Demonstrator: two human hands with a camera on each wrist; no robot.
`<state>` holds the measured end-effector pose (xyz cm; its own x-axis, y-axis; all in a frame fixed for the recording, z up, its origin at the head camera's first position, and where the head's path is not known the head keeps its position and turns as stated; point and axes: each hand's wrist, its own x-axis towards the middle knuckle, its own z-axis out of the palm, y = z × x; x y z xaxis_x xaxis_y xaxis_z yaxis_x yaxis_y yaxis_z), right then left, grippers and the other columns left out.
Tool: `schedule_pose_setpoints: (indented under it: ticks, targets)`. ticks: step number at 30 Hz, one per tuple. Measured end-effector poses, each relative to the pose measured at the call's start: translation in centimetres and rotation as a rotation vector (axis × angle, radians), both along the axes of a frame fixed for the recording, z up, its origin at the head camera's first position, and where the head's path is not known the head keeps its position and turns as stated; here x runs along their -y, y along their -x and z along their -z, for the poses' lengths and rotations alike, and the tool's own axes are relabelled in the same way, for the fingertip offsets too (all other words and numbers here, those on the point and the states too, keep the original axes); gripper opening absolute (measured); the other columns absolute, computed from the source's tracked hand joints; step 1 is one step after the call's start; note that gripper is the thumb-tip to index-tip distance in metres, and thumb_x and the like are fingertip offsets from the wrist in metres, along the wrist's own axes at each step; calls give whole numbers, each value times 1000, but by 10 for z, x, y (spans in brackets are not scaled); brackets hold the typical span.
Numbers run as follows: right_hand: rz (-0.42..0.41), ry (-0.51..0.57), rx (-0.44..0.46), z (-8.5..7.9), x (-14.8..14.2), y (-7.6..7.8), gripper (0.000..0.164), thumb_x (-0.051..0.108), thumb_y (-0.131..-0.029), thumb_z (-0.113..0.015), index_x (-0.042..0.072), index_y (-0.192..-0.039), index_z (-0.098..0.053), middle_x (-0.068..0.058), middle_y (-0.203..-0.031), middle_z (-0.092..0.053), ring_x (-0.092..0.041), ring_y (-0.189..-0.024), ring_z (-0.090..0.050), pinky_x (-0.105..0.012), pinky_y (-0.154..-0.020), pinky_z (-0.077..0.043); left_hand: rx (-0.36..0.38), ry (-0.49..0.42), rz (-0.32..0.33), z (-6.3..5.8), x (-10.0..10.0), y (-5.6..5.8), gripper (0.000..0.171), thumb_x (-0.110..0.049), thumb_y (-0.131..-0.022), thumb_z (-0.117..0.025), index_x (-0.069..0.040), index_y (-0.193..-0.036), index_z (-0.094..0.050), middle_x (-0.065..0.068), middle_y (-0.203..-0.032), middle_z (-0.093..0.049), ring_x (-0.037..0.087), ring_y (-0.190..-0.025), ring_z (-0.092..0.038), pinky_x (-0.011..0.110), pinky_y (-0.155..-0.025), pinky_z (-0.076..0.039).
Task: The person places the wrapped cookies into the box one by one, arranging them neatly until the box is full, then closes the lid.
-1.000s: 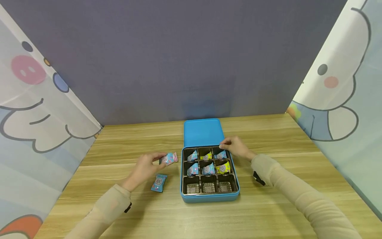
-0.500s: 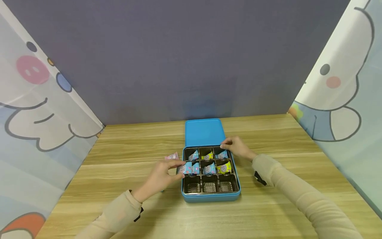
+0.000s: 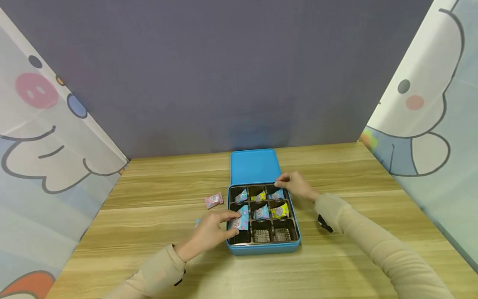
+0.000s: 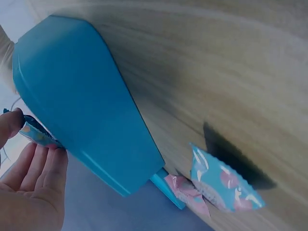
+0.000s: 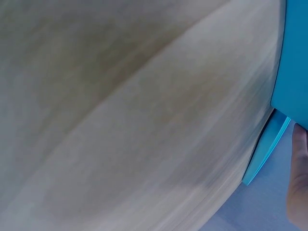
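Note:
My left hand [image 3: 210, 228] pinches a blue wrapped candy [image 3: 239, 223] over the front left compartment of a blue tin box [image 3: 263, 249]. In the left wrist view, that candy [image 4: 41, 136] sits between thumb and fingers at the box's rim. My right hand [image 3: 296, 185] holds the far right corner of the box with its fingertips. Inside, a dark tray with nine-style square compartments carries wrapped candies in its back and middle rows, among them a blue one [image 3: 261, 212] and a yellow one [image 3: 280, 211]. The middle and right front compartments hold nothing.
Left of the box lie a pink wrapped candy [image 3: 214, 200] and a blue one [image 4: 224, 185], mostly hidden behind my left hand in the head view. The blue lid [image 3: 255, 166] lies opened out behind the box. A grey panel [image 3: 239, 83] stands behind the wooden table [image 3: 336, 265].
My left hand has lifted the blue candy from beside the pink one and carried it right, over the box, then toward its front left compartment. My right hand stays at the corner.

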<state>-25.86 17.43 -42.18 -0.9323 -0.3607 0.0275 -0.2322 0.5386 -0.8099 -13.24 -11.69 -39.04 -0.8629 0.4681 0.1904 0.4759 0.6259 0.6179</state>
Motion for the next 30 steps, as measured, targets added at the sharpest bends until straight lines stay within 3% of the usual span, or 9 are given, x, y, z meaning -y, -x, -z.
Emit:
schedule_pose_setpoints:
  ticks: [9, 17, 24, 30]
  targets:
    - [4, -2, -8, 0, 0, 0, 19, 14, -88, -61, 3, -102, -67, -13, -101, -65, -27, -94, -59, -36, -80, -51, 51, -1, 5, 3, -2, -2, 36, -15, -77, -73, -9, -112, -66, 8, -110, -67, 23, -97, -63, 18, -45, -39]
    - [10, -7, -17, 0, 1, 0, 18, 13, -88, -61, 3, -101, -68, -13, -98, -65, -26, -91, -60, -36, -78, -52, 6, 27, -1, 5, -6, -3, 35, -14, -77, -72, -9, -112, -66, 7, -112, -66, 23, -97, -64, 19, -60, -47]
    - [15, -15, -17, 1, 0, 0, 18, 14, -88, -61, 4, -101, -68, -12, -98, -65, -26, -93, -60, -36, -79, -51, -30, 156, 2, 0, -10, -2, 35, -17, -78, -70, -10, -112, -65, 5, -112, -66, 20, -100, -63, 31, -82, -53]
    - [13, -17, -18, 2, 0, 0, 19, 15, -89, -61, 4, -103, -67, -12, -100, -65, -27, -94, -60, -36, -80, -51, -41, 229, 45, -4, -14, 1, 35, -17, -78, -72, -7, -111, -66, 6, -107, -68, 18, -97, -63, 29, -81, -53]
